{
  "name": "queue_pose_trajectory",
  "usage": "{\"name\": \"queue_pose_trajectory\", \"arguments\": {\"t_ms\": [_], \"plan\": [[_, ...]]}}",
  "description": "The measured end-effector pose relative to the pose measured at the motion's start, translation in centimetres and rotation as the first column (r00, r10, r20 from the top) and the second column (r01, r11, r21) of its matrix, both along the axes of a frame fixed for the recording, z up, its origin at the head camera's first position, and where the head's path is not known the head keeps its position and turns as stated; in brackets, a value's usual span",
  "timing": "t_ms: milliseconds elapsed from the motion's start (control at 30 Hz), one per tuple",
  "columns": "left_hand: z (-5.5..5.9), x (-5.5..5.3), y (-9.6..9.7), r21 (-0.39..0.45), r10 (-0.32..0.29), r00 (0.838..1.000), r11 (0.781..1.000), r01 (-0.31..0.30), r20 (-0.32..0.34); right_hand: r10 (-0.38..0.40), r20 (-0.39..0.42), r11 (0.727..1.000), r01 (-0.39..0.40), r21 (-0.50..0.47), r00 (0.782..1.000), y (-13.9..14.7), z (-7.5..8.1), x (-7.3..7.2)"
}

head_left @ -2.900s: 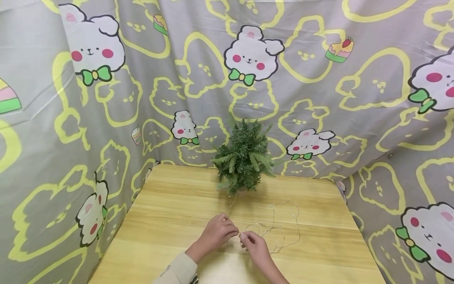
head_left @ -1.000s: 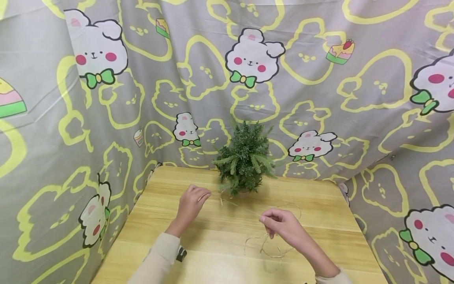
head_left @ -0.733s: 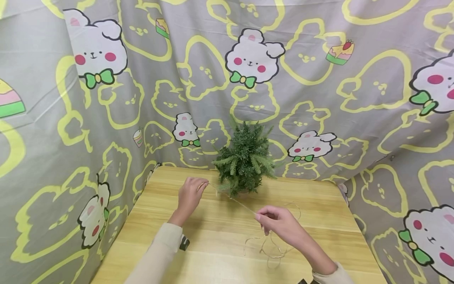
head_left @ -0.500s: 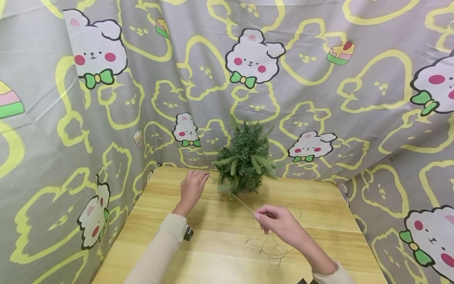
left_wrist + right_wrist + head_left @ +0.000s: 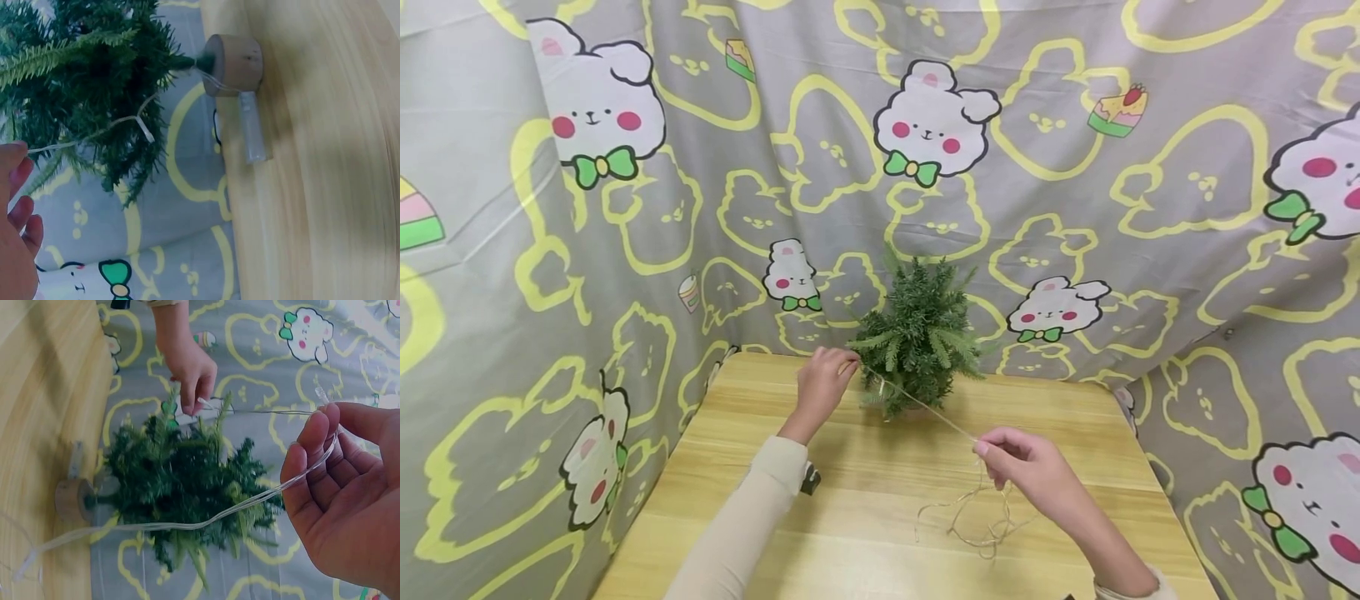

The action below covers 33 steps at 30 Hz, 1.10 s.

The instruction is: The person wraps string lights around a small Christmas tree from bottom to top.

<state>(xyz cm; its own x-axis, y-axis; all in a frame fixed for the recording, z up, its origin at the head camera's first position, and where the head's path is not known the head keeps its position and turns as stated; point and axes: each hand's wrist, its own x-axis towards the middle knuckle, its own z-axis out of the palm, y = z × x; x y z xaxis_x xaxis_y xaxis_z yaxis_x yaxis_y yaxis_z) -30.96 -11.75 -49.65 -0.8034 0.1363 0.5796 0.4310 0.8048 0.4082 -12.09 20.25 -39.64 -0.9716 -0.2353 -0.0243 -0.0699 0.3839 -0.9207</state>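
Taking the bench as my clock, with twelve at the far edge, the nearest thing I get on the head feed is the beige sleeve [image 5: 730,521] coming in from about seven, a small black item [image 5: 810,479] at its cuff. The loose part of the light strand [image 5: 156,526] lies in tangled loops on the bench [image 5: 865,542] around five o'clock. Just beyond, at three, I have the right hand [image 5: 1026,467], its grip closed on the strand between thumb and fingertips. From there the strand runs taut towards eleven, passing in front of the tree, where the left hand [image 5: 823,387] has its grip pinched on it too, knuckles upward. Small bulbs show along the strand. The green tree [image 5: 917,333] stands upright at twelve, the left hand just beside it on its eight o'clock side. My left wrist feed shows its round wooden base [image 5: 234,65], with a clear case [image 5: 252,131] just beside it and wire leading to the trunk. Behind everything hangs the grey curtain [image 5: 1045,196] with its rabbit print.
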Motion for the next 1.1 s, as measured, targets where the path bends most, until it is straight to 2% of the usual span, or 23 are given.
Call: {"name": "queue_pose_trajectory", "arguments": {"t_ms": [167,367,533,733,833,900,967,1100], "plan": [[0.3,0.4,0.7,-0.084,-0.024,1.000,0.996,0.025,0.011,-0.058,-0.009,0.998,0.058,0.007,0.998,1.9,0.0,0.2],[0.6,1.2,1.6,-0.222,-0.061,0.998,0.974,0.052,-0.035,-0.140,-0.026,0.990,0.140,-0.003,0.990,4.4,0.1,0.0],[1.2,1.7,2.1,-0.250,-0.118,0.993,0.962,0.109,-0.019,-0.211,-0.011,0.977,0.211,0.009,0.977,5.9,0.1,-0.3],[1.8,2.1,2.3,-0.253,-0.126,0.992,0.959,0.124,0.011,-0.244,0.001,0.970,0.244,-0.004,0.970,6.3,0.0,-0.7],[2.2,2.6,2.5,-0.263,-0.142,0.990,0.956,0.132,-0.019,-0.251,0.003,0.968,0.251,-0.007,0.968,6.3,-0.1,-0.9],[2.7,3.2,3.0,-0.269,-0.178,0.982,0.951,0.153,-0.070,-0.250,-0.002,0.968,0.250,-0.005,0.968,6.2,-0.2,-1.0],[3.3,4.0,3.7,-0.270,-0.226,0.964,0.946,0.182,-0.141,-0.249,-0.004,0.968,0.249,0.001,0.968,6.1,-0.3,-1.2],[4.8,5.6,6.2,-0.258,-0.325,0.907,0.931,0.257,-0.268,-0.227,-0.015,0.974,0.227,0.012,0.974,5.8,-0.4,-1.7]]}}
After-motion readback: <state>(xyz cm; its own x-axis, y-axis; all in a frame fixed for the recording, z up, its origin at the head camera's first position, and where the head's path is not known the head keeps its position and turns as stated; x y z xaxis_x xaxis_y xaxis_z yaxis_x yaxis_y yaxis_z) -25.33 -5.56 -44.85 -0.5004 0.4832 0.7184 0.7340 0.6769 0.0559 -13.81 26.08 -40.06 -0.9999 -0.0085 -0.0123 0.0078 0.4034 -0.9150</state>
